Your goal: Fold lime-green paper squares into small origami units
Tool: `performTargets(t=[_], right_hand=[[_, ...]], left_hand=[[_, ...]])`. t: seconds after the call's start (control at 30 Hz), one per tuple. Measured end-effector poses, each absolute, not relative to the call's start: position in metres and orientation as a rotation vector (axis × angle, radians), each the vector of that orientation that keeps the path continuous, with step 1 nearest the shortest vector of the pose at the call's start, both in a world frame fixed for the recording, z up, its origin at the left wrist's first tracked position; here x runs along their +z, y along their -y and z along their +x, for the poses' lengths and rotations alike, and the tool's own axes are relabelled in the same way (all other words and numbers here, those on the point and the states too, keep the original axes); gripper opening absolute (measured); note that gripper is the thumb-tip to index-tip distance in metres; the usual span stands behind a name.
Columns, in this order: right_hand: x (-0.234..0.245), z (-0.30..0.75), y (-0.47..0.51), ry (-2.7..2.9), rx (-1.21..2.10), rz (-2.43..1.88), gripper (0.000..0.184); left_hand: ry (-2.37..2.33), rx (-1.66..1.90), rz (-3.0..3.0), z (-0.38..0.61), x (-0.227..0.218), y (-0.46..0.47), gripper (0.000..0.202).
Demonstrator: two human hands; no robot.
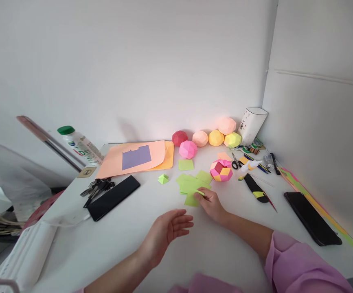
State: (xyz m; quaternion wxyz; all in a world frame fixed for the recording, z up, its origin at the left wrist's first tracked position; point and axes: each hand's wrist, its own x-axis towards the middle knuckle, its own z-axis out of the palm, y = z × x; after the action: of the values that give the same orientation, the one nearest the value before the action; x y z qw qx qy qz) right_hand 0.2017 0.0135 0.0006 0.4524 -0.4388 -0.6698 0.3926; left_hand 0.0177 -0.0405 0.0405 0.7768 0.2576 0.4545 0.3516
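My right hand (212,206) pinches a green sheet (200,193) at the paper pile's (191,185) near right side, my left hand (170,228) (open, empty) closer to me, leftward.

We see lime-green paper squares (191,186) on a white table (103,252), matched in hue by a small folded piece (163,179), and a paper ball (225,171) patterned in pink, yellow and crimson. We find plain-coloured balls (188,149) in crimson, pink, peach, orange-yellow and pale yellow, a violet sheet (136,157) against peach paper (110,163), a green cap (66,130) on a white bottle (84,148), and lilac sleeves (298,260).
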Motion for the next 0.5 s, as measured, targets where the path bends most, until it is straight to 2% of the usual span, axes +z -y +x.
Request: performTargets(t=[0.1, 0.17, 0.2, 0.27, 0.37, 0.5], right_hand=[[0.004, 0.200, -0.009, 1.568, 1.197, -1.122, 0.042], [0.005, 0.200, -0.007, 1.625, 1.172, -1.097, 0.040], [0.005, 0.200, -0.007, 1.691, 1.115, -1.058, 0.040], [0.004, 0.200, -0.006, 1.856, 0.954, -0.919, 0.039], [0.003, 0.200, -0.007, 2.056, 0.747, -0.710, 0.034], [0.001, 0.201, -0.009, 2.058, 0.825, -0.699, 0.030]], left_hand=[[-0.831, 0.593, 0.475, 0.024, 0.041, 0.035, 0.050], [-0.720, 0.537, 0.471, 0.025, 0.035, 0.025, 0.065], [-0.685, 0.557, 0.478, 0.025, 0.031, 0.019, 0.066], [-0.645, 0.613, 0.528, 0.023, 0.021, 0.012, 0.059], [-0.658, 0.719, 0.592, 0.019, 0.010, 0.011, 0.033], [-0.769, 0.866, 0.683, 0.020, 0.006, 0.018, 0.027]])
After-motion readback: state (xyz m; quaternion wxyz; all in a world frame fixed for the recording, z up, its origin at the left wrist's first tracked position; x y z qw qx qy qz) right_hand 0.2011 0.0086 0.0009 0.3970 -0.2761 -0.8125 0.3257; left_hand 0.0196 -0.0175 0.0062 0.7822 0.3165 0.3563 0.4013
